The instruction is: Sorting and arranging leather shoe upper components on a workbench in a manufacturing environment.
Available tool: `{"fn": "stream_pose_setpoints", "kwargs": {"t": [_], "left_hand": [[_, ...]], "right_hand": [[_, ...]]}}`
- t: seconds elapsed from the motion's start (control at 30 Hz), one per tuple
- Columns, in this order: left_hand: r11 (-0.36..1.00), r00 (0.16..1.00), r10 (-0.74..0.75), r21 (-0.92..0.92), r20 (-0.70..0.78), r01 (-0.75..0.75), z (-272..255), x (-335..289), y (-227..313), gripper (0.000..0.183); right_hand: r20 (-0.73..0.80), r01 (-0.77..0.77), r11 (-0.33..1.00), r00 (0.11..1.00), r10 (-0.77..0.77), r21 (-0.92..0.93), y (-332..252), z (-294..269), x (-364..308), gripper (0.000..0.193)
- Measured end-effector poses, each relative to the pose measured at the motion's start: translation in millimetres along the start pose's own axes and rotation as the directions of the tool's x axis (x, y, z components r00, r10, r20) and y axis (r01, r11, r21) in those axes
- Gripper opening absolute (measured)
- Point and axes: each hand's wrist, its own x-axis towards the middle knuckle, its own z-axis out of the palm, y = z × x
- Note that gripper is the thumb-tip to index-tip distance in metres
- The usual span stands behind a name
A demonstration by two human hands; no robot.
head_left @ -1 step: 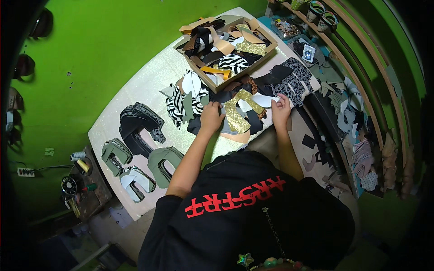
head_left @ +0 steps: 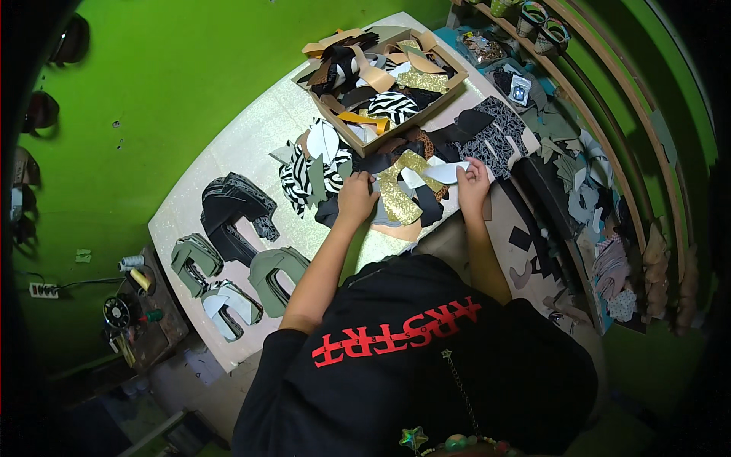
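My right hand pinches the end of a curved white cut piece at the right side of a heap of scraps. The piece slants over the heap, beside a glittery gold curved piece. My left hand rests closed at the heap's left part, fingertips curled by the gold piece; what they grip, if anything, is hidden. Zebra-print pieces, a white leaf-shaped piece and olive scraps lie to the left of the heap. Black and orange-brown pieces show around and under the gold one.
Behind the heap stands a cardboard box full of mixed scraps. Stacks of black, olive and white U-shaped pieces lie at left on the pale table. A wooden rack curves along the right.
The white piece in my right hand has shifted slightly, its shape now straighter and its free end raised. My left hand stays in place.
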Motion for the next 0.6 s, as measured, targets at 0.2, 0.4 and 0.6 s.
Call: {"fn": "stream_pose_setpoints", "kwargs": {"t": [0.2,0.4,0.6], "left_hand": [[0.999,0.99,0.041,0.029,-0.134,-0.038,5.9,-3.0,-1.7,0.028],[0.995,0.995,0.051,0.088,-0.09,-0.043,1.5,-4.1,-1.1,0.027],[0.98,0.997,0.048,0.195,-0.065,-0.034,-10.0,-15.5,7.1,0.051]], "right_hand": [[0.067,0.075,0.979,0.994,-0.09,0.192,-16.2,20.3,-2.6,0.018],[0.347,0.3,0.942,0.908,-0.234,-0.148,-33.6,37.3,-11.2,0.024],[0.687,0.441,0.878,0.697,-0.205,-0.185,-55.0,63.8,-35.2,0.051]]}}
